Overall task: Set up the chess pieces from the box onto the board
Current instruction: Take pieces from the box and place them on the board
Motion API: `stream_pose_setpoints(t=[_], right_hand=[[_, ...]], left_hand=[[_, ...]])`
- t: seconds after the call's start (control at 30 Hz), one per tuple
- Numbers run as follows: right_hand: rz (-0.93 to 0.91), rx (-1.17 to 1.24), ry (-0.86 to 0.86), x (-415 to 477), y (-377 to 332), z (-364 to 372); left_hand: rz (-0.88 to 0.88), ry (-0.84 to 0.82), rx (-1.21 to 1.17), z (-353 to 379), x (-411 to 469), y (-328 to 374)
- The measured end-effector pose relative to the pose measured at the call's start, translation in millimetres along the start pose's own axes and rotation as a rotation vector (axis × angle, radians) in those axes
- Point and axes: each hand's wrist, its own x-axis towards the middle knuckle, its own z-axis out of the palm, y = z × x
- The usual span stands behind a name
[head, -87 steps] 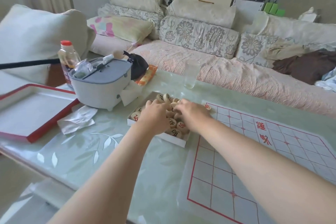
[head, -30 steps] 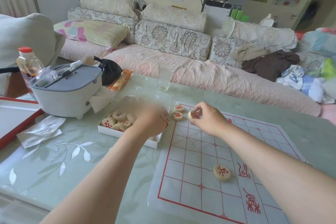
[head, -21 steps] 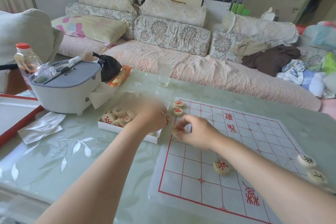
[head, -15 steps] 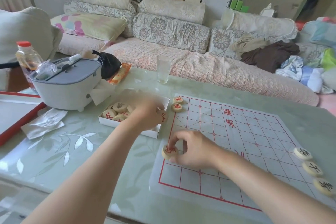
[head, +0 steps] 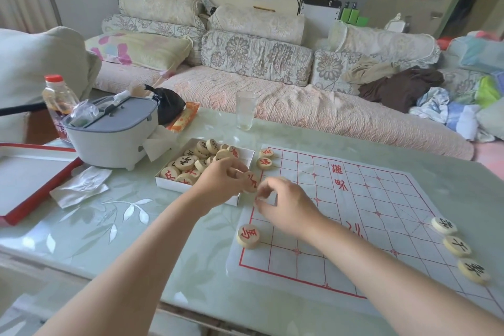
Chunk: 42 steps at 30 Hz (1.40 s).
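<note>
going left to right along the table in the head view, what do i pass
red-edged tray → grey pot → box of pieces → board → three black-lettered pieces on the board's right edge

Six placed pieces [head: 248,236], one held piece [head: 251,182], one box [head: 174,186], one board [head: 381,226]

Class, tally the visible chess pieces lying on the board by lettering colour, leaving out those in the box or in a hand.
Red-lettered pieces: 3
Black-lettered pieces: 3
Total: 6
</note>
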Motion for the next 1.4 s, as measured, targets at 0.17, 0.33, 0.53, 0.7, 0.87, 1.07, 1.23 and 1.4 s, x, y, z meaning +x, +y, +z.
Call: stream_pose_setpoints(t=[0.17,0.33,0.53,0.7,0.87,1.07,1.23,1.4], right_hand=[[-0.053,0.009,0.112,7,7,-1],[-0.027,0.026,0.219,17,24,-3],[0.225,-0.102,0.18,18,62,-34],[0.423,-0.212,0.171,6,99,-59],[0.441,-0.207,0.136,-3,112,-59],[0.422,-0.293,0.075,7,102,-53],[0.263,-0.266,0.119,31,73,-40],[0.124,-0.147,0.092,66,30,-13]], left_hand=[[-0.091,-0.094,-0.226,9,4,4],[-0.073,-0.097,-0.178,27,17,8],[0.23,0.007,0.806,34,43,-7],[0.104,-0.06,1.034,37,50,-13],[0.041,-0.057,0.962,41,50,-11],[0.039,-0.095,0.944,33,51,-14],[0.085,-0.041,0.806,14,55,-22],[0.147,0.121,0.775,-16,53,-26]])
